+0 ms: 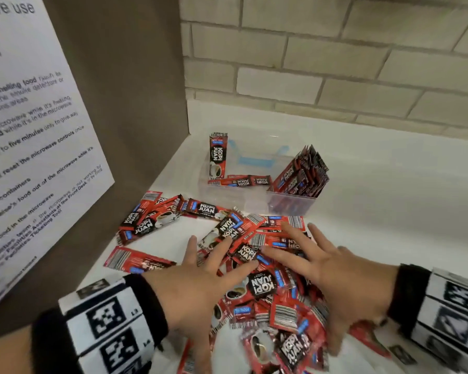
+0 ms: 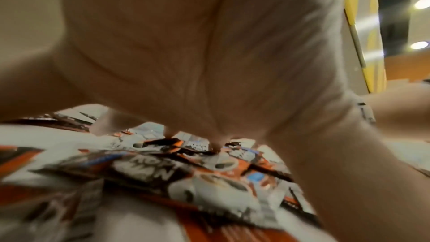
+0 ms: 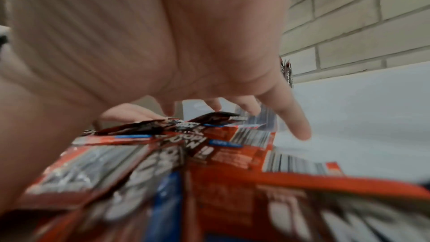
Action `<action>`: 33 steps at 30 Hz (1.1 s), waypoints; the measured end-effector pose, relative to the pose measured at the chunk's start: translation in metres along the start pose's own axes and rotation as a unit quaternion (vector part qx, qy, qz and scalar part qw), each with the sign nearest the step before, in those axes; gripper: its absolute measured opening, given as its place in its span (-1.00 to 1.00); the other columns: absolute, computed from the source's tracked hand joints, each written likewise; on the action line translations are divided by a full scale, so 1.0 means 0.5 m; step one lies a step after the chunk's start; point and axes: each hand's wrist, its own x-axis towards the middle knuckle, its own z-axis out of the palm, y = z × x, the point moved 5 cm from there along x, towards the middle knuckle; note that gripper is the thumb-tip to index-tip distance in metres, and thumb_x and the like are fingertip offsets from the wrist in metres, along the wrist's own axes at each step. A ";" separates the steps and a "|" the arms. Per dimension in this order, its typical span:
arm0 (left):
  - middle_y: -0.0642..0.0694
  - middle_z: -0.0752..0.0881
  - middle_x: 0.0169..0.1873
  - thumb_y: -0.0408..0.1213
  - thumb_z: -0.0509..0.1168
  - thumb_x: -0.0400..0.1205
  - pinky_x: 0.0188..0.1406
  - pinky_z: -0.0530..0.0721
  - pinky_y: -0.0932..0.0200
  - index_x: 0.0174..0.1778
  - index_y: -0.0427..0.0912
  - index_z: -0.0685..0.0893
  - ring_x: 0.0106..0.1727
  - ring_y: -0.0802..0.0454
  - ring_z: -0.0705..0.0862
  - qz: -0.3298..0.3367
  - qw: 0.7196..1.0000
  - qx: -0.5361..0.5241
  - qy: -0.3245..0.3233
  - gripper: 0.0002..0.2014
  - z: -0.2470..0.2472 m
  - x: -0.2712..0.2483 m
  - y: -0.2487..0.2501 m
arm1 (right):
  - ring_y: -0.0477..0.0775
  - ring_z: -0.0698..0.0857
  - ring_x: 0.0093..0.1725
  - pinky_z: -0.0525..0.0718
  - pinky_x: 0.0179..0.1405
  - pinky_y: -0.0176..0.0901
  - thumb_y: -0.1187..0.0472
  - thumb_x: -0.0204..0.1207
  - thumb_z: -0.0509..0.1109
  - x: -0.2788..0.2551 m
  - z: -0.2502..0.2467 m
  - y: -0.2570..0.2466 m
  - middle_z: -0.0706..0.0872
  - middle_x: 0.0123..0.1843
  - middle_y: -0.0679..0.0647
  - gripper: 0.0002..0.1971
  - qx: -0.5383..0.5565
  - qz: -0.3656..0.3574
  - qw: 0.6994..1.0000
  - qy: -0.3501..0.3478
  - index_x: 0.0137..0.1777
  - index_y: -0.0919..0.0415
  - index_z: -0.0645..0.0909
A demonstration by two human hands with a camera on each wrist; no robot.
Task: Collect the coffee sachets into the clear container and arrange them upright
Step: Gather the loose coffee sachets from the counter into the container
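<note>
Several red and black coffee sachets (image 1: 262, 287) lie in a loose heap on the white counter (image 1: 389, 201). My left hand (image 1: 200, 276) and right hand (image 1: 322, 268) both lie flat on the heap, fingers spread and straight, holding nothing. Behind the heap stands the clear container (image 1: 257, 190). A bundle of sachets (image 1: 303, 171) leans upright at its right end, one sachet (image 1: 218, 155) stands at its left end, and two lie flat at its front. In the wrist views the left palm (image 2: 186, 52) and right palm (image 3: 163, 43) hover over blurred sachets (image 3: 209, 181).
A brown panel (image 1: 125, 90) with a printed microwave notice (image 1: 27, 147) walls off the left side. A brick wall (image 1: 335, 55) runs behind the counter. More sachets (image 1: 149, 220) are scattered toward the panel. Bare counter lies to the right.
</note>
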 end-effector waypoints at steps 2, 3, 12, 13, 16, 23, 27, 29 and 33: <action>0.15 -0.81 0.34 -0.04 0.66 0.29 0.53 0.33 -0.38 0.34 0.62 -0.58 0.55 -0.42 -0.54 -0.007 1.000 0.012 0.014 0.41 -0.005 0.006 0.003 | 0.40 -0.29 0.64 0.22 0.49 0.53 -0.19 -0.07 0.74 0.021 -0.012 0.010 -0.52 0.60 -0.20 0.42 0.001 -0.008 1.000 0.023 0.37 -0.68 -0.48; 0.14 -0.79 0.38 -0.04 0.67 0.28 0.53 0.33 -0.36 0.36 0.63 -0.57 0.59 -0.45 -0.46 -0.009 1.000 0.014 0.022 0.41 -0.010 0.009 0.002 | 0.39 -0.11 0.65 0.30 0.49 0.44 -0.22 -0.04 0.72 0.032 -0.018 0.013 -0.36 0.65 -0.17 0.37 0.000 -0.015 0.999 0.041 0.41 -0.66 -0.41; 0.00 0.03 0.61 0.19 0.60 0.23 0.36 0.55 -0.12 0.63 0.35 -0.22 0.49 -0.24 0.22 -0.033 0.984 0.018 0.176 0.26 -0.064 0.030 -0.044 | -0.06 0.54 0.36 0.48 0.33 -0.26 0.02 0.50 0.41 0.043 -0.066 0.009 0.50 0.48 -0.10 -0.32 0.028 -0.066 0.970 0.231 0.59 -0.27 0.21; -0.01 0.11 0.57 0.24 0.58 0.24 0.37 0.54 -0.13 0.65 0.27 -0.12 0.49 -0.21 0.22 -0.039 0.981 0.019 0.189 0.22 -0.069 0.031 -0.047 | 0.00 0.57 0.33 0.54 0.28 -0.14 0.06 0.52 0.36 0.043 -0.066 0.008 0.54 0.45 -0.07 -0.33 0.017 -0.050 0.970 0.239 0.59 -0.27 0.19; 0.03 0.23 0.49 0.28 0.56 0.24 0.40 0.51 -0.10 0.64 0.19 0.05 0.48 -0.14 0.23 -0.043 0.977 0.023 0.208 0.13 -0.082 0.029 -0.056 | 0.09 0.64 0.22 0.60 0.11 -0.06 0.01 0.57 0.25 0.039 -0.072 0.004 0.65 0.32 -0.03 -0.44 -0.025 -0.017 0.963 0.267 0.57 -0.16 0.23; 0.03 -0.06 0.67 0.12 0.67 0.14 0.53 0.35 -0.28 0.60 0.34 -0.38 0.65 -0.29 -0.06 -0.073 0.986 0.041 0.145 0.43 -0.088 0.031 -0.078 | 0.13 0.73 -0.04 0.45 -0.20 -0.38 0.24 0.50 0.37 0.034 -0.101 0.022 0.78 0.01 0.04 -0.72 -0.046 -0.008 0.936 0.348 0.20 0.05 0.63; -0.07 -0.20 0.70 0.02 0.70 0.18 0.56 0.31 -0.23 0.55 0.32 -0.54 0.65 -0.39 -0.03 -0.098 0.987 0.035 0.119 0.50 -0.081 0.025 -0.087 | -0.02 0.74 -0.12 0.58 -0.19 -0.31 0.24 0.54 0.39 0.034 -0.120 0.032 0.79 0.07 -0.05 -0.72 0.022 -0.016 0.937 0.349 0.22 0.00 0.66; -0.13 0.02 0.67 0.01 0.70 0.17 0.49 0.42 -0.14 0.58 0.26 -0.51 0.59 -0.32 0.20 -0.090 0.985 0.026 0.143 0.50 -0.086 0.026 -0.093 | -0.23 0.64 -0.28 0.53 -0.30 -0.50 0.24 0.53 0.45 0.027 -0.133 0.039 0.81 0.03 -0.09 -0.67 0.075 -0.014 0.929 0.362 0.27 -0.02 0.67; -0.04 0.40 0.38 0.08 0.69 0.14 0.32 0.55 -0.07 0.67 -0.03 -0.02 0.36 -0.14 0.43 -0.086 0.978 -0.005 0.188 0.31 -0.095 0.035 -0.108 | -0.46 0.60 -0.39 0.45 -0.37 -0.61 0.38 0.43 0.49 0.007 -0.170 0.041 0.67 -0.39 -0.41 -0.71 0.164 -0.014 0.911 0.378 0.12 0.10 0.74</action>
